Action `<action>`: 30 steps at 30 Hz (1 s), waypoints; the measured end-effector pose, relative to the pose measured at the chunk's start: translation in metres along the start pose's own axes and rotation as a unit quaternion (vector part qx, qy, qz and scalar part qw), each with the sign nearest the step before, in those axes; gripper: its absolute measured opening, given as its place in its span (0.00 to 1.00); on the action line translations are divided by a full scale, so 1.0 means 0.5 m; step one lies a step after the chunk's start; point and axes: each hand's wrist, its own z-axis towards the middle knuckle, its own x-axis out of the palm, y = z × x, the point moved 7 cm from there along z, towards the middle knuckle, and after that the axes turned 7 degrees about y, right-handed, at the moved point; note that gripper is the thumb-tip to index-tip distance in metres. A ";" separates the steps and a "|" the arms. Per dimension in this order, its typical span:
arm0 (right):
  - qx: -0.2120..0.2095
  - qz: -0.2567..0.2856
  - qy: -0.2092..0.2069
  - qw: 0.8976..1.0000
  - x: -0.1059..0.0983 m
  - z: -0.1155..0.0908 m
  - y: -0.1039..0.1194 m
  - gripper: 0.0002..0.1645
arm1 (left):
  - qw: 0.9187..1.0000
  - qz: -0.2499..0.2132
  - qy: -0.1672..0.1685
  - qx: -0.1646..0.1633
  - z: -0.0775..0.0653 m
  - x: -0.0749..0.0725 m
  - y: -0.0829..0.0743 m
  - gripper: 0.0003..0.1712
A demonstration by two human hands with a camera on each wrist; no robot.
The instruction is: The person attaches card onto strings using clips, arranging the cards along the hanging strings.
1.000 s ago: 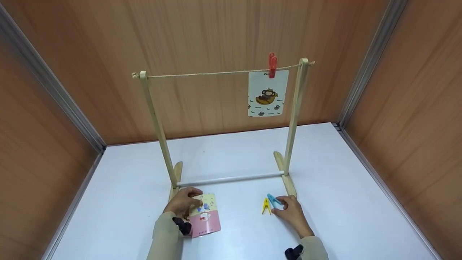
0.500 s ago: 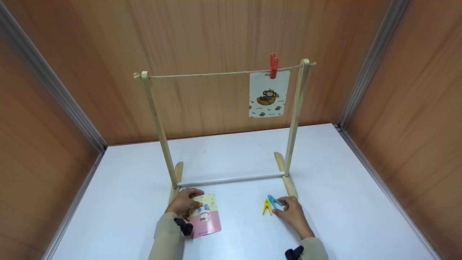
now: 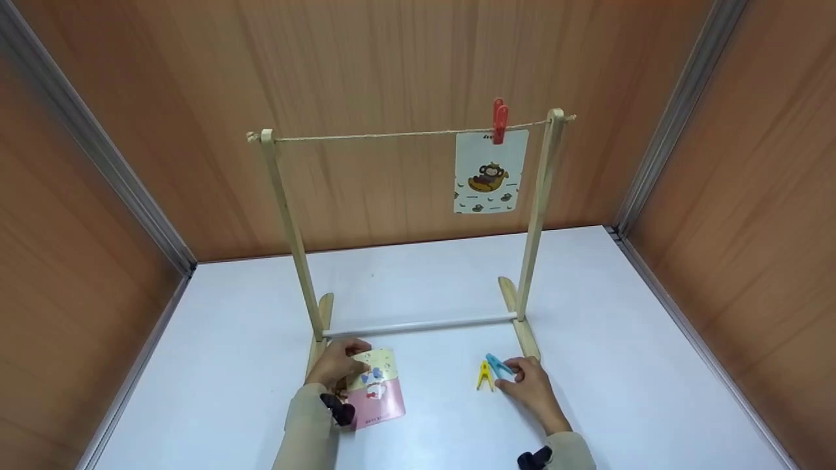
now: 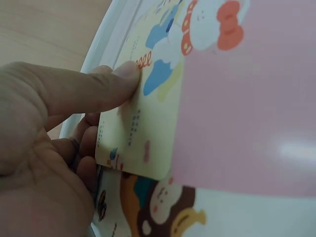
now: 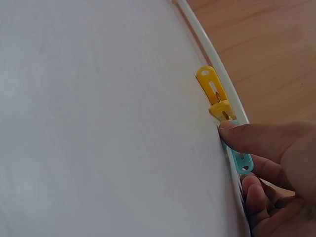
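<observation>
My left hand point(image 3: 336, 364) pinches the top left edge of a pink and yellow card point(image 3: 377, 401) printed with cartoon figures. In the left wrist view the thumb point(image 4: 111, 89) lies over the card's yellow part, with other fingers behind its edge. Under it shows part of a second card point(image 4: 163, 202) with a brown cartoon figure. On the right, my right hand point(image 3: 532, 390) pinches a blue clothespin point(image 3: 499, 365) between thumb and finger. A yellow clothespin point(image 3: 484, 376) lies against its left side; in the right wrist view the thumb partly covers the blue one.
A wooden frame point(image 3: 540, 212) with a string point(image 3: 372, 136) and a white lower bar point(image 3: 421, 324) stands beyond the hands. From the string hangs a monkey card point(image 3: 486, 196), held by a red clothespin point(image 3: 499, 122). Wood-grain panels point(image 3: 405, 65) enclose the white table point(image 3: 405, 281).
The pink and yellow card has shifted slightly up and right in the left hand. The right hand stays at the blue clothespin. The whole head view drifts slightly.
</observation>
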 end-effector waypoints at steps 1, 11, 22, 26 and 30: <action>-0.001 -0.003 0.000 1.000 0.000 0.000 0.000 0.23 | 1.000 -0.002 -0.001 0.000 -0.001 0.000 -0.001 0.21; 0.013 -0.003 0.002 1.000 -0.001 0.000 -0.004 0.21 | 0.998 -0.057 -0.004 0.015 -0.002 -0.004 -0.011 0.20; 0.008 -0.003 -0.010 1.000 -0.003 0.001 -0.002 0.20 | 0.999 -0.017 -0.009 -0.027 -0.004 0.001 -0.019 0.17; 0.007 0.014 -0.014 1.000 -0.005 -0.002 -0.002 0.21 | 1.000 -0.004 -0.014 -0.002 -0.002 -0.001 -0.029 0.17; 0.005 0.031 -0.017 0.999 -0.006 -0.005 -0.003 0.22 | 0.999 0.000 -0.019 0.031 -0.002 -0.003 -0.039 0.17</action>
